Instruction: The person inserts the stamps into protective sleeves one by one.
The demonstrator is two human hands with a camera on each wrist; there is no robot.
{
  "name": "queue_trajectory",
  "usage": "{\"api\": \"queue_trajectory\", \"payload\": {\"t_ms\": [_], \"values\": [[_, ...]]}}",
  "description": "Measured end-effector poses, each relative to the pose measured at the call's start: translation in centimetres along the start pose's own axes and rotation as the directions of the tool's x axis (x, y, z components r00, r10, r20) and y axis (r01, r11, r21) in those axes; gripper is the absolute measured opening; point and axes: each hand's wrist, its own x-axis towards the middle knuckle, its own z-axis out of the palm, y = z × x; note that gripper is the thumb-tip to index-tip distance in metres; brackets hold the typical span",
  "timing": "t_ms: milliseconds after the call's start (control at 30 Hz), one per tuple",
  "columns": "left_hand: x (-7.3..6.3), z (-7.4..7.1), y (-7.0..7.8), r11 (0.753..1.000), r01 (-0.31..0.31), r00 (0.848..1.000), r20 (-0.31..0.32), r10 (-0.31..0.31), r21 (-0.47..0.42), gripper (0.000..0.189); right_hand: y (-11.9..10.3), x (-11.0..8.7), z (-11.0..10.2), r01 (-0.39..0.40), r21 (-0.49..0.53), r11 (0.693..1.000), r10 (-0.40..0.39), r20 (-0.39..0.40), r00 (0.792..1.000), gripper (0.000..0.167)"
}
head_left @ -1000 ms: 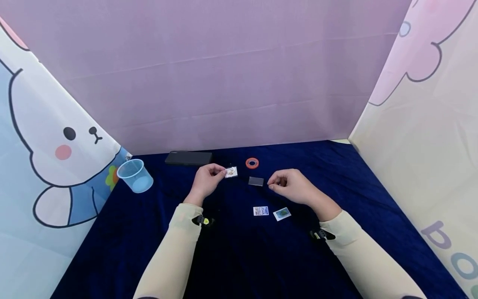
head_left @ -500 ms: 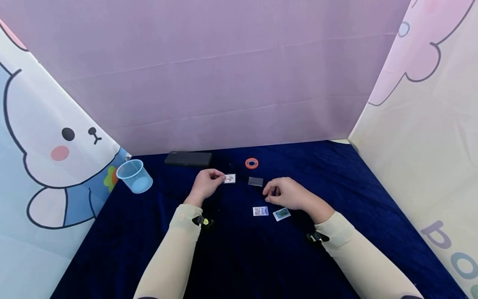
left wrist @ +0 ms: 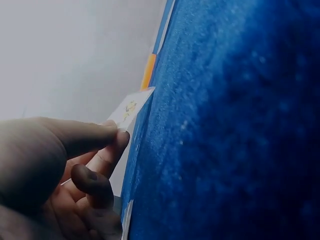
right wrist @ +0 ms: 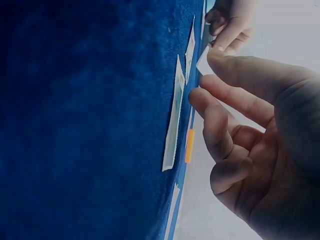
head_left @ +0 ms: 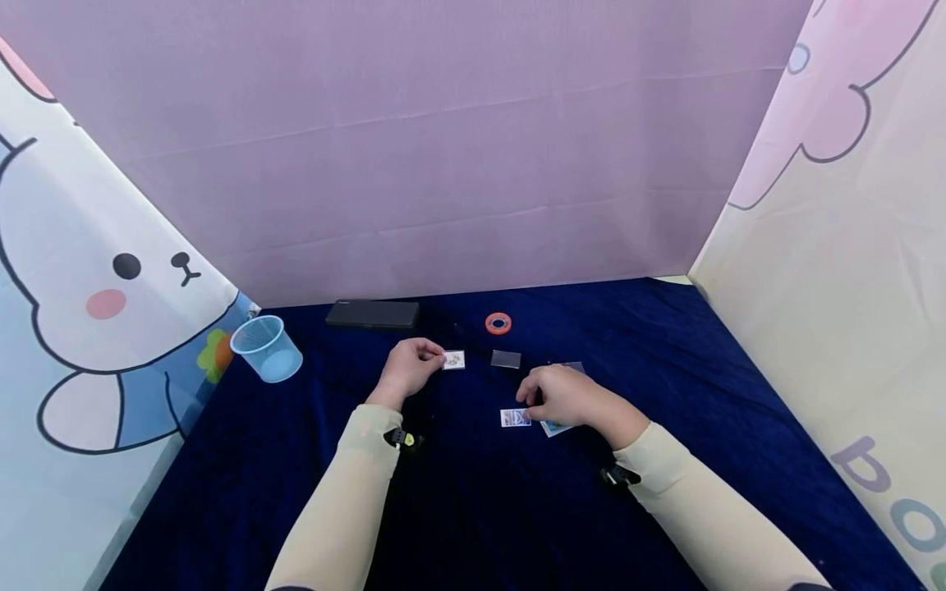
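Note:
My left hand [head_left: 405, 369] pinches the edge of a small white picture card [head_left: 454, 359] between thumb and fingers. In the left wrist view the card [left wrist: 129, 107] is tilted beside the blue cloth. My right hand [head_left: 567, 394] hovers low over two small cards, its thumb and fingers apart with nothing between them. Its fingertips overlap the end of a blue-and-white card [head_left: 512, 419]. A blue-green card [head_left: 551, 428] is partly hidden beneath this hand. Two thin, dark see-through rectangles lie nearby, one [head_left: 506, 359] between the hands, the other [head_left: 574, 366] behind the right hand.
At the back of the dark blue cloth [head_left: 458, 509] lie a flat black case [head_left: 373, 313] and an orange-red ring [head_left: 498, 315]. A light blue mesh-sided bin [head_left: 279, 359] stands at left. Fabric walls enclose the back and both sides.
My right hand has moved down and left, over the two cards, uncovering a see-through rectangle behind it. My left hand has lowered slightly, still pinching the white card.

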Motion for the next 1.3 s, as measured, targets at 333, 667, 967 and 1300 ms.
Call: {"api": "queue_trajectory", "payload": {"t_ms": [333,667,967,1300], "values": [[0.1,0.1,0.0,0.994,0.019,1.0,-0.017,-0.018,0.105,0.007,-0.1,0.3,0.5,-0.051,-0.041,0.998,0.051,-0.005,0.999,0.023],[-0.3,0.4,0.7,0.987,0.032,0.999,-0.02,-0.029,0.157,0.011,-0.9,0.0,0.9,-0.022,-0.153,0.988,0.017,-0.036,0.999,0.026],[-0.4,0.5,0.5,0.98,0.04,0.999,-0.032,-0.035,0.193,0.02,-1.1,0.1,1.0,-0.038,-0.181,0.983,0.032,-0.039,0.999,0.02],[-0.6,0.5,0.6,0.979,0.042,0.998,-0.043,-0.034,0.198,0.02,-0.5,0.5,1.1,0.007,-0.115,0.993,-0.013,-0.053,0.999,0.015]]}}
